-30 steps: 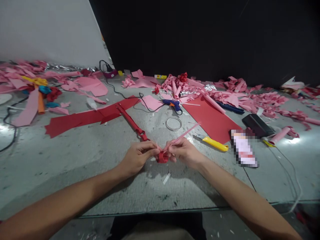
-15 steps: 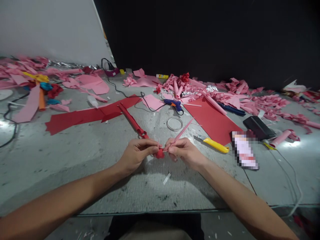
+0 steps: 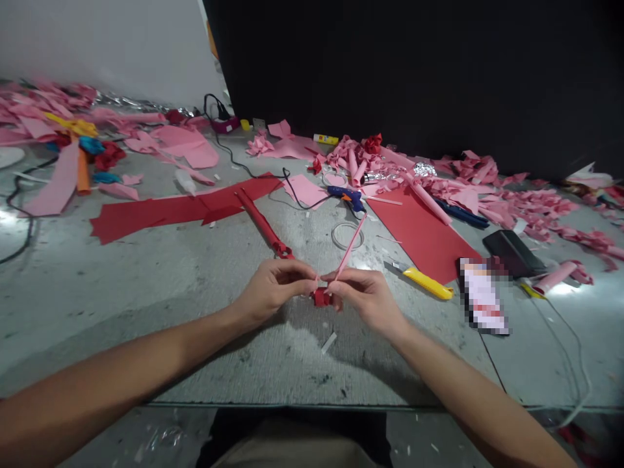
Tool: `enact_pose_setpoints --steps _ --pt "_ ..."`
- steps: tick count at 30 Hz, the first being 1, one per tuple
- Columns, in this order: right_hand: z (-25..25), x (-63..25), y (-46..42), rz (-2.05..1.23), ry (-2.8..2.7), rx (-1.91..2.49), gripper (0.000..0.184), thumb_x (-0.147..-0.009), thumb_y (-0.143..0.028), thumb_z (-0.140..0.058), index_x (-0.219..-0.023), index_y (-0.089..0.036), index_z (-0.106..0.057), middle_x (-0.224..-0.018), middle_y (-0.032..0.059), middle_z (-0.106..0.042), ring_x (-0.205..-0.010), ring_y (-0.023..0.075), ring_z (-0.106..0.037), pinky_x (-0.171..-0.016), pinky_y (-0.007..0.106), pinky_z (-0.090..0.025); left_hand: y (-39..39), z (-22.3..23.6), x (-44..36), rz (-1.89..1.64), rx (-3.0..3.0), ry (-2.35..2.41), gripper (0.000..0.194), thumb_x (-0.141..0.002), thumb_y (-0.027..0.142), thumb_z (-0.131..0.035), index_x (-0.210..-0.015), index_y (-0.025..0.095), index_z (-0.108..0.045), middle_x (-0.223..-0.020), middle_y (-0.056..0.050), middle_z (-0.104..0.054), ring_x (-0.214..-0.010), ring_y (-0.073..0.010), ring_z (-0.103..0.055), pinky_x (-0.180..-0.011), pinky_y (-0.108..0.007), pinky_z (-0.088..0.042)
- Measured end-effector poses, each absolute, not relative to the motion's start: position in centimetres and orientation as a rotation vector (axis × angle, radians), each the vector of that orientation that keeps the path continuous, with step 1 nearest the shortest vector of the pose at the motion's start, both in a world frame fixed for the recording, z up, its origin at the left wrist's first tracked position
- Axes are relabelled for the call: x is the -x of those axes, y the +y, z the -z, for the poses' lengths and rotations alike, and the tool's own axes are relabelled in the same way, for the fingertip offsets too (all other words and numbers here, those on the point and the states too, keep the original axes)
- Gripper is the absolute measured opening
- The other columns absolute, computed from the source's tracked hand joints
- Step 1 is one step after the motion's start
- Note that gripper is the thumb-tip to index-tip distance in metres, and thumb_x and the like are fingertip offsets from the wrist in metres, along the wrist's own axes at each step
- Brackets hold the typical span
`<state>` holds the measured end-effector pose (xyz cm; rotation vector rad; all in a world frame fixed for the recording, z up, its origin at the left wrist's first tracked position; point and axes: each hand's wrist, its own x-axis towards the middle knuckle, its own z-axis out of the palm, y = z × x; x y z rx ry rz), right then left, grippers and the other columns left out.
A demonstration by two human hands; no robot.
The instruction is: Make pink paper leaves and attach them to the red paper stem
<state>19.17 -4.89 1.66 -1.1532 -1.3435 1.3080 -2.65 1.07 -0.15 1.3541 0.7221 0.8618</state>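
Observation:
In the head view my right hand (image 3: 368, 296) pinches a thin pink paper strip (image 3: 351, 246), which slants up and away from its fingertips. My left hand (image 3: 273, 289) is closed in a pinch close beside it, on what looks like the strip's short other end. A small curled red paper piece (image 3: 321, 298) shows just under the fingertips of both hands; which fingers hold it up is hidden. Beyond my left hand lies a rolled red paper tube (image 3: 260, 221) with a cut, curled end.
A yellow utility knife (image 3: 429, 284) lies right of my hands, blade outward. Further back are a clear ring (image 3: 347, 236), a blue glue gun (image 3: 347, 197) with its cord, and red paper sheets (image 3: 419, 227). Pink paper scraps (image 3: 526, 201) heap along the back. A phone (image 3: 482, 299) lies right.
The pink strip has swung more upright in my right hand. The fingertips of both hands have come closer together, and the red piece shows its curled loop more plainly. The view has shifted slightly.

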Motion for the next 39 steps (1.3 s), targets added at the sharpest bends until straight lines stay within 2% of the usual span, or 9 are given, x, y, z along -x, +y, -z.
enact_pose_setpoints --steps 4,8,15,20,24,31,39 --pt "-1.6 -19.6 -4.8 -1.333 -1.385 1.15 0.036 -0.096 -0.052 -0.08 -0.079 -0.02 -0.078 -0.067 0.0013 -0.07 -0.061 0.0164 -0.064 -0.063 0.031 -0.053 0.8 0.1 2.6 -0.836 -1.365 0.675 0.012 -0.087 0.029 -0.086 -0.085 0.019 -0.08 -0.078 -0.002 -0.075 -0.071 -0.0151 -0.068 -0.072 -0.029 -0.056" --pt "-1.5 -20.5 -4.6 -1.464 -1.402 1.073 0.037 -0.096 -0.052 -0.081 -0.08 -0.019 -0.077 -0.066 0.0001 -0.068 -0.058 0.0145 -0.061 -0.06 0.03 -0.05 0.7 0.3 2.3 -0.811 -1.332 0.636 0.011 -0.087 0.026 -0.086 -0.086 0.018 -0.079 -0.083 -0.002 -0.074 -0.078 -0.0151 -0.069 -0.077 -0.028 -0.055" --pt "-2.2 -20.7 -4.9 -1.37 -1.484 1.095 0.041 -0.095 -0.054 -0.083 -0.076 -0.019 -0.075 -0.064 0.0004 -0.068 -0.057 0.0141 -0.06 -0.06 0.029 -0.048 0.1 0.7 2.1 -0.822 -1.266 0.552 0.013 -0.094 0.027 -0.08 -0.088 0.018 -0.073 -0.083 -0.002 -0.073 -0.078 -0.0158 -0.07 -0.079 -0.03 -0.058" --pt "-2.6 -20.3 -5.0 -1.417 -1.471 1.159 0.044 -0.091 -0.057 -0.086 -0.074 -0.019 -0.075 -0.058 -0.0005 -0.066 -0.053 0.0131 -0.056 -0.055 0.028 -0.044 0.0 0.4 2.0 -0.821 -1.266 0.574 0.016 -0.091 0.028 -0.083 -0.086 0.016 -0.073 -0.083 -0.002 -0.073 -0.077 -0.0153 -0.069 -0.077 -0.029 -0.057" --pt "-2.1 -20.1 -4.8 -1.488 -1.409 1.13 0.038 -0.088 -0.053 -0.09 -0.075 -0.019 -0.077 -0.058 -0.0011 -0.066 -0.051 0.0128 -0.056 -0.054 0.027 -0.045 -0.1 0.1 2.0 -0.781 -1.293 0.603 0.016 -0.089 0.029 -0.084 -0.088 0.016 -0.076 -0.082 -0.003 -0.074 -0.074 -0.0153 -0.069 -0.074 -0.028 -0.057" --pt "-1.1 -19.7 -4.9 -1.352 -1.403 1.076 0.024 -0.101 -0.039 -0.078 -0.084 -0.021 -0.082 -0.066 -0.0013 -0.07 -0.056 0.0137 -0.063 -0.058 0.027 -0.051 0.0 -0.1 2.4 -0.824 -1.364 0.603 0.008 -0.09 0.025 -0.084 -0.089 0.018 -0.081 -0.081 -0.003 -0.079 -0.075 -0.0159 -0.073 -0.075 -0.028 -0.06" --pt "-1.9 -18.7 -5.8 -1.084 -1.609 1.133 0.028 -0.109 -0.028 -0.066 -0.086 -0.021 -0.08 -0.078 0.0008 -0.07 -0.071 0.0148 -0.067 -0.07 0.027 -0.055 0.1 0.0 2.2 -0.88 -1.4 0.673 0.004 -0.086 0.02 -0.086 -0.085 0.018 -0.083 -0.082 -0.003 -0.082 -0.077 -0.0158 -0.077 -0.075 -0.026 -0.062"
